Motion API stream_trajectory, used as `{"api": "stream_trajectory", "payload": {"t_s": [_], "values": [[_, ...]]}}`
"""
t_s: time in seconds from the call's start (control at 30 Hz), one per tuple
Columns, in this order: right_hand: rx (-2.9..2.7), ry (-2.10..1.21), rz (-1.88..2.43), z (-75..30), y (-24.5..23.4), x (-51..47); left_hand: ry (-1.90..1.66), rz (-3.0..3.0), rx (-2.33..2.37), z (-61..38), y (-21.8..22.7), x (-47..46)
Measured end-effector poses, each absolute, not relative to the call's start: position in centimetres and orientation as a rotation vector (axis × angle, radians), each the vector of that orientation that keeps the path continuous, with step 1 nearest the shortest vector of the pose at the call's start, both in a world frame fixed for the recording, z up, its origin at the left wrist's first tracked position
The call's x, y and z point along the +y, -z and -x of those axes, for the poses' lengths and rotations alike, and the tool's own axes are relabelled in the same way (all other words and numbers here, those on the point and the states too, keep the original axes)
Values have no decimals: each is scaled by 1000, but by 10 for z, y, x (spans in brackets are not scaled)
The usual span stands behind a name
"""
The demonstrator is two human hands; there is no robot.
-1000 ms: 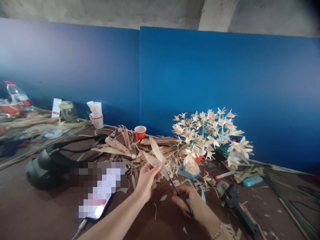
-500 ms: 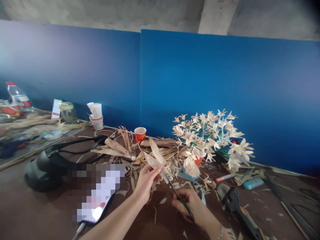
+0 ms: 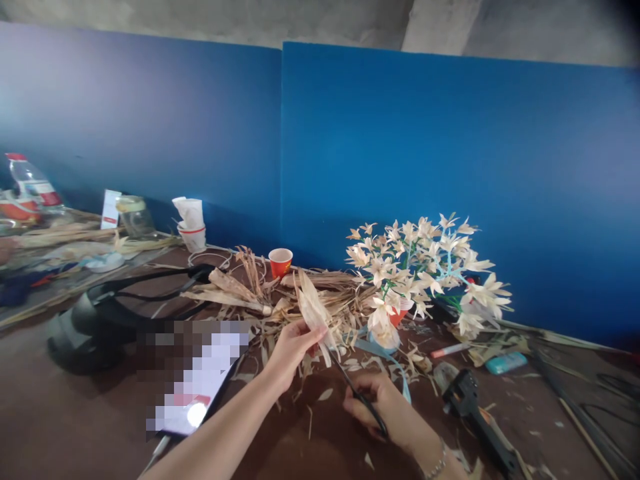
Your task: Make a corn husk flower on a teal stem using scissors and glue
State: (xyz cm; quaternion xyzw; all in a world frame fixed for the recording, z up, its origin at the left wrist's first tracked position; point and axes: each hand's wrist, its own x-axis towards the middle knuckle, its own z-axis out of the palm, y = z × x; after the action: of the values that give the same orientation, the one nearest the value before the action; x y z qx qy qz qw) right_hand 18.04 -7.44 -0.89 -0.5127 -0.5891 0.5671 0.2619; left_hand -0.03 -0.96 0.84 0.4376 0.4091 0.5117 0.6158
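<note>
My left hand (image 3: 289,351) pinches a dried corn husk leaf (image 3: 311,307) and holds it upright over the brown table (image 3: 75,413). My right hand (image 3: 387,410) grips black scissors (image 3: 356,392), whose blades point up and left and meet the bottom of the husk. A pile of dried husks (image 3: 280,297) lies just behind both hands. To the right of it stands a bouquet of cream husk flowers (image 3: 425,267) on green and blue stems.
A black glue gun (image 3: 475,417) lies right of my right hand. A phone (image 3: 195,390) and a black headset (image 3: 95,323) sit to the left. A red paper cup (image 3: 280,261), stacked cups (image 3: 191,227), a jar (image 3: 133,217) and a bottle (image 3: 33,190) stand by the blue wall.
My left hand has turned the husk more upright and drawn it slightly left. The scissors stay at its base. The view has shifted a little.
</note>
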Motion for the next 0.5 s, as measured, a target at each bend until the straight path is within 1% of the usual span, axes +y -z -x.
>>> {"api": "stream_trajectory", "payload": {"t_s": [0.3, 0.5], "values": [[-1638, -1544, 1442, -179, -1, -76, -1147, -1145, 960, 2, -14, -12], [-1608, -1591, 1452, -179, 2, -77, -1173, -1114, 994, 2, -11, -11]]}}
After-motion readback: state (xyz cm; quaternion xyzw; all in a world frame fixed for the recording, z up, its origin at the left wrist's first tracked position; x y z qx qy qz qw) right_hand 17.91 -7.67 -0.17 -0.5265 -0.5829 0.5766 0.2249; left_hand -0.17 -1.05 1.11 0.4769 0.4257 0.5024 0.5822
